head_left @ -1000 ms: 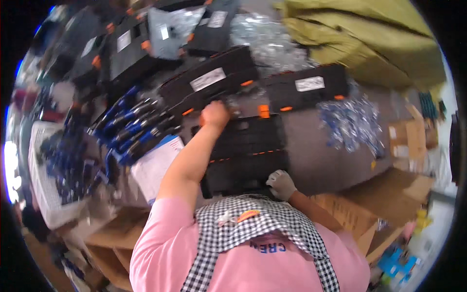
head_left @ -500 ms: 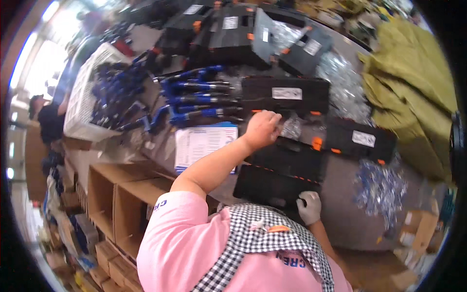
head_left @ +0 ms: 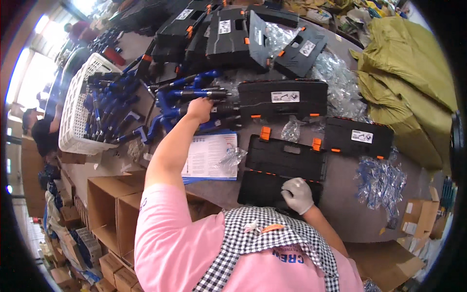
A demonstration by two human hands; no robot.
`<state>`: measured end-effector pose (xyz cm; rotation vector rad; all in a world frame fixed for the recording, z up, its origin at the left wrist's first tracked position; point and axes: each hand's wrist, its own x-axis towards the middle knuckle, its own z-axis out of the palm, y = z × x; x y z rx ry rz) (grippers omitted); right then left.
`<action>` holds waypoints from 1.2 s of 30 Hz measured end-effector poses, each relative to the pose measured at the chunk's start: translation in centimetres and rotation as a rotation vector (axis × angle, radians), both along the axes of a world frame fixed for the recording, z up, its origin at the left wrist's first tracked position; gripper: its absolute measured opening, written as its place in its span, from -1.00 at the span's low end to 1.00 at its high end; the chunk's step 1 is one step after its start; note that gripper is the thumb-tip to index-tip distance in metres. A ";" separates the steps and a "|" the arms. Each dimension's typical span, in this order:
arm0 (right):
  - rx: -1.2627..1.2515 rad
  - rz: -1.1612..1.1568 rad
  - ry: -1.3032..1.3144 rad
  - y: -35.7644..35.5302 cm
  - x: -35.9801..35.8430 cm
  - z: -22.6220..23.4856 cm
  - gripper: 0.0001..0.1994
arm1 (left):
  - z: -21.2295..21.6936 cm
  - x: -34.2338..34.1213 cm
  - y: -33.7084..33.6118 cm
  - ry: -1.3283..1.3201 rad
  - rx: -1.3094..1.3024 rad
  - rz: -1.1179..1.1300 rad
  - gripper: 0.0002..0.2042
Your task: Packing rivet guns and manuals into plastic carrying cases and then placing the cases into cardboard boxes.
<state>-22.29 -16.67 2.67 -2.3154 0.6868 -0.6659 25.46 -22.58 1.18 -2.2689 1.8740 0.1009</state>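
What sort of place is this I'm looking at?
Most likely a workshop or warehouse packing area: black plastic cases lie on the table, blue tools are gathered there and in a white basket, and cardboard boxes stand open nearby.

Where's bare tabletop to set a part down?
Grey tabletop right of the open black case, bordered by the shiny blue pile and, behind, the right closed case. Only a thin strip between open case and printed sheets. Crowded: left, blue tools, white basket; back, stacked cases, plastic bags.
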 end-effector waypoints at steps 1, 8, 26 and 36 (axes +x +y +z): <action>-0.004 0.039 0.002 0.0 0.6 0.6 -0.88 | 1.2 -1.1 0.4 -0.023 -0.030 -0.035 -0.73; 0.127 -0.082 -0.117 0.7 2.6 3.9 -0.21 | 13.3 -16.1 4.6 1.405 -0.629 0.557 -0.92; 1.114 -0.148 0.095 -5.7 -8.6 -3.5 -0.71 | -6.2 -27.2 20.3 0.639 -0.424 0.490 -0.34; 1.281 -0.211 -0.012 -5.2 -7.2 -6.7 -0.75 | -7.4 -25.3 18.7 0.668 -0.359 0.585 -0.61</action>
